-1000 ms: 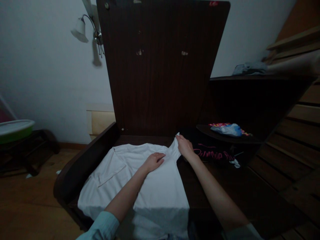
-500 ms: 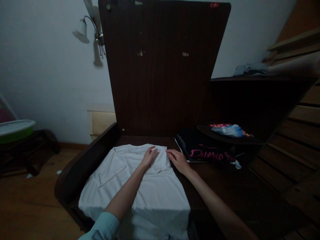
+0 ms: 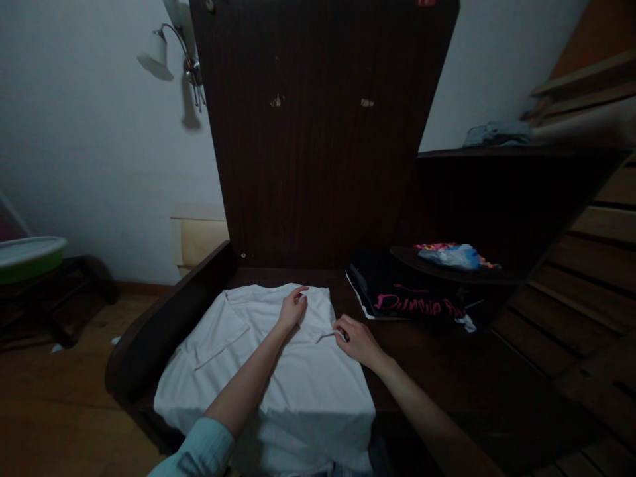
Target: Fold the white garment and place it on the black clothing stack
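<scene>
- White shirt — lies flat on the near-left part of the wooden platform. Its lower hem hangs over the near edge and a sleeve is folded in across the body. The cloth looks light, soft and limp, so it will likely crease and slide easily on the smooth wood. It is best taken at a hem, a seam or a folded edge rather than mid-panel.
- Right hand — at the shirt's right edge, thumb and forefinger pressed together on a thin fold of the white cloth.
- Left hand — on the shirt near its far edge, fingers curled. Whether they nip the fabric or only rest on it cannot be told.
- Black garment — pink lettering, lying towards the far-right of the platform, near the shirt but apart from it.
- Colourful packet — on a small dark shelf just above the black garment.
- Upright board — dark wood, standing at the platform's far edge.
- Wall lamp — on the white wall, left of the board.
- Green basin — on a low stand, far left, well apart.
</scene>
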Tool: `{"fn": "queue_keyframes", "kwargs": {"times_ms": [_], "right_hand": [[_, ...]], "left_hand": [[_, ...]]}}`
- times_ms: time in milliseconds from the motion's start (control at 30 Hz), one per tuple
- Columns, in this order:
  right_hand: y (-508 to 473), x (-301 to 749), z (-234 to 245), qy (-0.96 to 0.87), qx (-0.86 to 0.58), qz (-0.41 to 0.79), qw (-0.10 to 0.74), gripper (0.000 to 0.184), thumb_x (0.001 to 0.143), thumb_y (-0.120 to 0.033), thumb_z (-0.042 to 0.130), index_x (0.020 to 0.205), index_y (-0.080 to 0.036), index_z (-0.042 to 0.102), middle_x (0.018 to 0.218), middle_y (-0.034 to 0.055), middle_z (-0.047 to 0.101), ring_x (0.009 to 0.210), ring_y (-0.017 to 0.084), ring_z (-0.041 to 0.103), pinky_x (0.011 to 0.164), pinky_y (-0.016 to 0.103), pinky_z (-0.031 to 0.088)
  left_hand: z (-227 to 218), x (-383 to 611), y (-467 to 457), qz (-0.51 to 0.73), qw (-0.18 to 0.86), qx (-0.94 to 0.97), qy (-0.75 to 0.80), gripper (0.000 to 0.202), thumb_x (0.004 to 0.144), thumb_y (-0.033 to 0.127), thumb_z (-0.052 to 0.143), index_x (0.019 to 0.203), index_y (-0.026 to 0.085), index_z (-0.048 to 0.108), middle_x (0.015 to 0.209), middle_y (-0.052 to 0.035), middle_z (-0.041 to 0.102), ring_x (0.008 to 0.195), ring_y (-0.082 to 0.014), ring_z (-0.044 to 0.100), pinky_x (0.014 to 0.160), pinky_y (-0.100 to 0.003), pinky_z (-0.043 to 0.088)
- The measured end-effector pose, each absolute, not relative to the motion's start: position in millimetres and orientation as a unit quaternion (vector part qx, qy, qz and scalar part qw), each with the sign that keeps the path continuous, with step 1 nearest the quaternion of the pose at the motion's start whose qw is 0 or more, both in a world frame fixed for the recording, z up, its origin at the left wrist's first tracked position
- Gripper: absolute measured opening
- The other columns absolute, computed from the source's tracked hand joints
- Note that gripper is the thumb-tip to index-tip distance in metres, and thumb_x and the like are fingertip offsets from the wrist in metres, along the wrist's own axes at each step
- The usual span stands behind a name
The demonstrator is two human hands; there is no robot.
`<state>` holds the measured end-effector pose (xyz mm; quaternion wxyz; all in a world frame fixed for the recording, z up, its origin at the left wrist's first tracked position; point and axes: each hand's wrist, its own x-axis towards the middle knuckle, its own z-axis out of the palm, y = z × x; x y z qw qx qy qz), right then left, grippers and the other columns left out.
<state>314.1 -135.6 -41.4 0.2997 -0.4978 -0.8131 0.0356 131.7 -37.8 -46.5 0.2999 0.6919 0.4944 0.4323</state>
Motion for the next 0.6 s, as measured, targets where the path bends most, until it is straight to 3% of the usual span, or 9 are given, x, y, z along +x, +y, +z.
{"fn": "queue_keyframes", "kwargs": {"times_ms": [167,333,467,600], "right_hand": [[-137.1,319.7,-40.8,-0.81,-0.484,0.012,0.331,0.014,0.067,-0.01,0.042,0.073,-0.019,0.05,0.072,-0.0008,0.049,0.064,0.011,0.047,0.06,0.021,0.036],[-137.0,319.8,-41.4,-0.83,-0.471,0.012,0.299,0.016,0.06,-0.007,0.042,0.069,-0.02,0.042,0.073,-0.0005,0.045,0.068,0.013,0.045,0.061,0.022,0.035],[-135.2,320.1,-43.5,-0.832,-0.471,0.029,0.292,0.016,0.06,-0.007,0.043,0.067,-0.021,0.038,0.074,-0.0005,0.044,0.07,0.013,0.045,0.062,0.023,0.035],[-133.9,321.4,-44.9,-0.828,-0.475,0.051,0.293,0.016,0.061,-0.008,0.043,0.068,-0.021,0.037,0.074,-0.0014,0.043,0.069,0.013,0.044,0.062,0.023,0.034]], "left_hand": [[-22.5,122.4,-43.4,0.314,0.324,0.72,0.527,0.037,0.073,0.014,0.04,0.107,0.011,0.055,0.063,0.0007,0.056,0.046,-0.0069,0.045,0.044,-0.017,0.034],[-13.6,102.3,-46.2,0.198,0.323,0.756,0.535,0.025,0.062,0.013,0.057,0.086,0.014,0.064,0.048,0.005,0.053,0.044,-0.0086,0.048,0.046,-0.018,0.036],[-12.8,100.4,-46.7,0.161,0.278,0.765,0.558,0.023,0.063,0.021,0.062,0.085,0.018,0.063,0.058,0.0018,0.061,0.058,-0.0132,0.057,0.055,-0.019,0.04],[-13.3,117.2,-43.1,0.186,0.232,0.759,0.579,0.032,0.074,0.028,0.054,0.103,0.016,0.057,0.081,-0.0058,0.066,0.078,-0.0179,0.06,0.066,-0.023,0.04]]}}
